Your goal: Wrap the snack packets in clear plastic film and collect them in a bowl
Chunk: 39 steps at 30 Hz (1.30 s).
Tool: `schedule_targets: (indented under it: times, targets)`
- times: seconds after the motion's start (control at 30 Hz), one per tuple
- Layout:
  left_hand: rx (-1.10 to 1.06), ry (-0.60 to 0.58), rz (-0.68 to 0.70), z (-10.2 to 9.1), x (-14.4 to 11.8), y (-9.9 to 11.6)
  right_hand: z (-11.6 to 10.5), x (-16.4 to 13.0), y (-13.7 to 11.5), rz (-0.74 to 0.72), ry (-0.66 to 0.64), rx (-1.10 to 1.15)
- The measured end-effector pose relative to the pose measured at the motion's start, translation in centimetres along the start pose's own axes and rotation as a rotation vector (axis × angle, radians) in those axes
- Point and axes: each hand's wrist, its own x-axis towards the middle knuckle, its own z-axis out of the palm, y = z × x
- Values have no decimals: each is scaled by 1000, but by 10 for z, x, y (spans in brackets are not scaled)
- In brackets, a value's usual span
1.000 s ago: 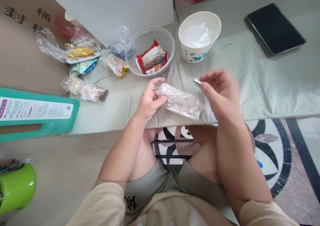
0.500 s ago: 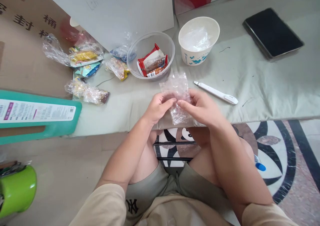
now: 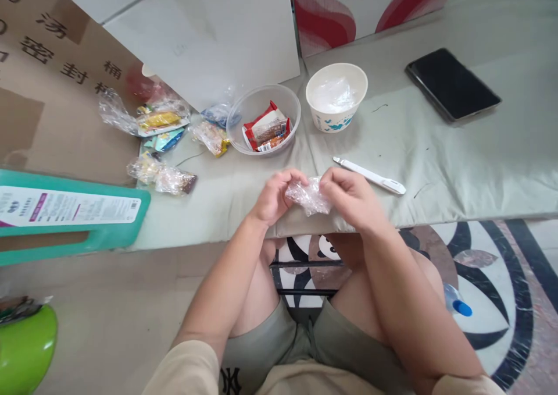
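Observation:
Between my two hands is a crumpled piece of clear bubble wrap (image 3: pixel 310 197), held just above the front edge of the cloth-covered surface. My left hand (image 3: pixel 278 197) has its fingers curled and pinches the wrap's left side. My right hand (image 3: pixel 349 196) grips the right side with thumb and bent fingers. Just beyond my right hand lies a white utility knife (image 3: pixel 370 175). Farther back stand a clear plastic bowl (image 3: pixel 236 136) with red-and-white snack packets (image 3: pixel 267 128) in it and a white paper bowl (image 3: pixel 335 121) with clear plastic (image 3: pixel 335 95) inside.
Wrapped snacks (image 3: pixel 161 124) are heaped at the left beside a cardboard box (image 3: pixel 65 116). A teal jug (image 3: pixel 143 209) lies near the left edge. Behind stand a white box (image 3: pixel 218 40) and a red-and-white carton (image 3: pixel 361 17). A black tablet (image 3: pixel 453 84) lies at the right.
The bubble wrap, spread flatter and taller before, is now bunched into a smaller wad between my hands. My fingers have curled in more. The whole view has shifted slightly.

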Motion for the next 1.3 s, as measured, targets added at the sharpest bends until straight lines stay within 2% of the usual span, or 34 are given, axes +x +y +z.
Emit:
schedule_targets:
  times: [0.07,0.17,0.27,0.33,0.4,0.47,0.5,0.57,0.67,0.77,0.83,0.9,1.03,1.2,1.3]
  targets:
    - [120,20,46,-1,1,-1,2,0,4,-38,63,-105]
    - [257,147,207,2,5,17,5,1,8,-60,160,-9]
    - [483,294,461,17,23,63,6,3,8,-24,268,70]
    - [728,345,660,33,46,100,7,3,6,19,246,72]
    - [1053,377,797,52,75,129,8,3,2,47,191,57]
    - [1351,294,721,69,107,143,8,3,0,68,157,39]
    - [1470,181,641,75,121,144,8,3,0,76,151,36]
    - [1624,56,426,82,145,141,6,2,0,85,142,38]
    - [1655,-88,122,84,166,137,3,2,1,86,127,30]
    - [1702,-203,-98,87,173,145,0,1,2,77,118,5]
    - [1755,-230,-138,91,179,150,-1,1,2,68,110,2]
    - [1806,-236,-119,95,186,148,0,2,1,63,108,6]
    - [1891,-210,-51,100,205,126,-1,3,0,57,117,-5]
    - [1843,-226,-31,92,224,100,-4,4,-1,37,125,-1]
    - [1764,-262,-36,93,227,100,-5,5,-2,48,127,3]
